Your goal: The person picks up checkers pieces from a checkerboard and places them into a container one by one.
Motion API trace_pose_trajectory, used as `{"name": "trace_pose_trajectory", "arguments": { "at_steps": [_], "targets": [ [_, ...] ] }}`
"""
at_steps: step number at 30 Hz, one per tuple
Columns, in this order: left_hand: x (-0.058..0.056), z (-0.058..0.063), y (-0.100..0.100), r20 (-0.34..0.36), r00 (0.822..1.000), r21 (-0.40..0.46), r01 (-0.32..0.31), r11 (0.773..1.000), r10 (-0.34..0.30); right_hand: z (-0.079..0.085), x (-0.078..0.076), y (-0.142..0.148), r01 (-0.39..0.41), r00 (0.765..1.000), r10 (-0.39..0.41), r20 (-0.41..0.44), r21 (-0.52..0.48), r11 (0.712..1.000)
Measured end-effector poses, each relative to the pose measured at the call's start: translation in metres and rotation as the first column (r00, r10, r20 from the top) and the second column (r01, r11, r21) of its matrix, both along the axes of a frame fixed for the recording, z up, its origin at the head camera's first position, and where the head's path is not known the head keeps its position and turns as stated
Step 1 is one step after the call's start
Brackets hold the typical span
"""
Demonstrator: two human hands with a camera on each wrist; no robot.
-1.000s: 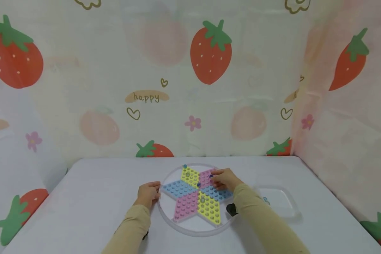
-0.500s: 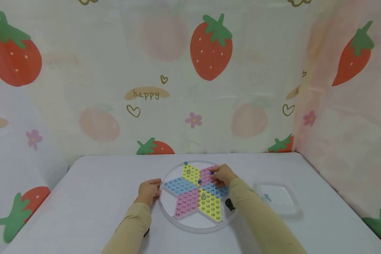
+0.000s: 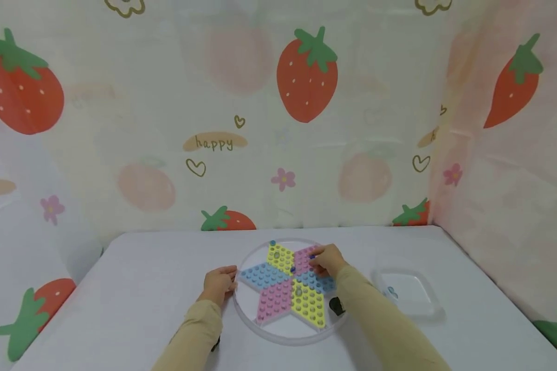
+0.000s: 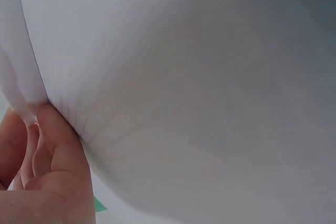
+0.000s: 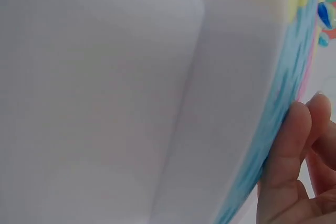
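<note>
A round Chinese checkers board [image 3: 285, 341] with a pink, yellow and blue star of holes lies on the white table. My left hand [image 3: 219, 284] pinches its clear rim at the left, thumb and fingers on either side of the edge in the left wrist view. Over the far pink section, my right hand [image 3: 328, 259] pinches a dark blue marble [image 3: 312, 256] between thumb and forefinger. In the right wrist view the fingers [image 5: 299, 129] hide that marble. Another dark blue marble [image 3: 293, 269] sits near the star's middle, and a teal marble [image 3: 273, 242] at the far yellow tip.
A clear shallow tray [image 3: 429, 293] to the right of the board holds small bluish marbles [image 3: 392, 292]. Clear marbles sit on the far yellow section [image 3: 280, 257] and the near one [image 3: 308, 304]. A strawberry-printed cloth [image 3: 376, 103] stands behind the table.
The whole view shifts slightly as the head moves. Both hands stay at about the same places on the board, and the marbles have not visibly moved.
</note>
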State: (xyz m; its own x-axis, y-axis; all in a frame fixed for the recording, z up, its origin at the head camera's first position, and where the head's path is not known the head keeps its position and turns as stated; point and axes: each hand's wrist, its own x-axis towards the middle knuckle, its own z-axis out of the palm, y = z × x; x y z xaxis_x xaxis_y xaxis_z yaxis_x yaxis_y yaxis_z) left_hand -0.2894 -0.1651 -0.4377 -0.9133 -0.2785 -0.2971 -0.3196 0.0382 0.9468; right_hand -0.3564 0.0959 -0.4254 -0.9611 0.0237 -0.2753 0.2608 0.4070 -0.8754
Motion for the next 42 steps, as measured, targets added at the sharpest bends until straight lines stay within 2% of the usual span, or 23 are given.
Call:
{"name": "trace_pose_trajectory", "arguments": {
  "at_steps": [6,12,15,19,22,27,34,42],
  "targets": [
    [0.000,-0.001,-0.001,0.001,1.000,-0.008,0.000,1.000,0.000,0.003,0.004,0.009,0.020,0.999,-0.018,0.032,-0.089,0.996],
    [0.000,-0.003,0.002,-0.014,1.000,0.023,0.012,1.000,-0.011,0.014,0.015,0.023,-0.066,0.998,0.066,0.000,-0.132,0.989],
    [-0.005,-0.006,0.003,-0.005,1.000,0.028,0.012,1.000,-0.012,0.020,0.021,0.029,-0.096,0.995,0.094,-0.019,-0.146,0.985],
    [-0.009,-0.002,0.005,0.002,1.000,0.040,-0.004,0.999,0.004,0.030,0.025,0.036,-0.120,0.992,0.116,-0.041,-0.128,0.984],
    [-0.007,0.002,0.005,0.008,1.000,0.048,-0.008,0.999,0.008,0.037,0.028,0.041,-0.123,0.992,0.120,-0.041,-0.095,0.988],
    [-0.002,-0.002,0.003,0.017,1.000,0.033,-0.008,0.999,0.008,0.043,0.034,0.048,-0.120,0.992,0.118,-0.035,-0.076,0.990],
    [-0.004,-0.009,0.004,0.001,1.000,0.018,0.001,1.000,-0.001,0.055,0.048,0.065,-0.120,0.991,0.115,-0.068,-0.068,0.990],
    [-0.001,-0.004,0.003,-0.030,0.999,0.029,0.012,1.000,-0.011,0.066,0.056,0.088,-0.126,0.987,0.118,-0.109,-0.064,0.990]
  ]
}}
